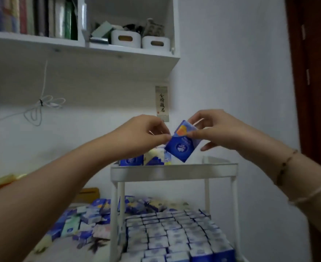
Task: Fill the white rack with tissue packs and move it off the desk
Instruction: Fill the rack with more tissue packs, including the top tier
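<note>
A: Where is the pack?

B: The blue pack (182,143) is up in the air, tilted, just above the top tray of the rack (173,172). Both hands are on it. The right hand (215,132) grips its upper right side, fingers curled round it. The left hand (146,132) pinches its upper left corner between thumb and fingertips.

A: And the rack itself?

B: It stands on the desk (65,244). A few packs (137,160) stand upright at the back left of the top tray. The lower tier (174,235) is packed tight with rows of them.

A: Anything beside it?

B: A loose heap of packs (87,222) lies on the desk to the rack's left. Above, a wall shelf (80,53) holds books and two white bins (139,40), and a coiled cable (42,106) hangs beneath it.
</note>
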A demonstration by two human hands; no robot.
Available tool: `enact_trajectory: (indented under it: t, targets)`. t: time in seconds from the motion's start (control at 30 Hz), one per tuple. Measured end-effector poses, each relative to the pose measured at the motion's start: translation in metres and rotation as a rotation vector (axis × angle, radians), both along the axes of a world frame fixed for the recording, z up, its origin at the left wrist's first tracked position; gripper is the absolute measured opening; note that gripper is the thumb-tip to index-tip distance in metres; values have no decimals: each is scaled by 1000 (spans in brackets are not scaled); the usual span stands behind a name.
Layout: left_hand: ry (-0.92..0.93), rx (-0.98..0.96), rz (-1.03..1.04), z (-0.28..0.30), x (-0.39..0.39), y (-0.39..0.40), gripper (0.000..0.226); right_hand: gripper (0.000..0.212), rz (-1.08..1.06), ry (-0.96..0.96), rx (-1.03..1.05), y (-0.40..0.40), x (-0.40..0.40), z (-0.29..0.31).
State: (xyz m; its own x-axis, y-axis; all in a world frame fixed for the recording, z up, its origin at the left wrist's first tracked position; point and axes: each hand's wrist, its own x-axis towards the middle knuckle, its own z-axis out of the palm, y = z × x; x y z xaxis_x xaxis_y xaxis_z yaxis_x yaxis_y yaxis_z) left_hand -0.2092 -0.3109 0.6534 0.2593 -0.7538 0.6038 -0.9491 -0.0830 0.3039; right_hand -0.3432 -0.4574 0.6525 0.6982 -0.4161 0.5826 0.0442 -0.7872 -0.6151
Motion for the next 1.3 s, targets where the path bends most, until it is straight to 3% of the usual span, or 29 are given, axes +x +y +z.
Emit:
enact_trajectory:
  t: [0.1,0.27,0.37,0.5,0.7,0.83,0.93,1.1,1.3]
  targets:
    - [-40,35,94,12,28,-23,17,12,-113,35,-18,-36,36,11]
    - [-59,235,218,18,71,-50,22,12,-222,271,-132,-72,106,5]
    - [-2,372,240,16,85,-57,26,26,-247,347,-262,-79,137,-1]
    - [91,398,208,14,96,-62,16,45,-285,394,-347,-82,162,-7]
    - [172,242,212,10,97,-53,23,40,-236,308,-207,-81,158,-13]
    - [179,-48,208,-6,97,-32,22,14,-206,-34,-277,-54,111,-28]
    - [209,-292,208,-29,101,-10,21,10,-107,-176,-233,-21,75,-55]
    - [211,-390,285,-63,118,17,20,15,20,-197,-232,19,53,-102]
    - [332,-364,364,-111,156,17,20,18,55,120,-245,12,99,-152]
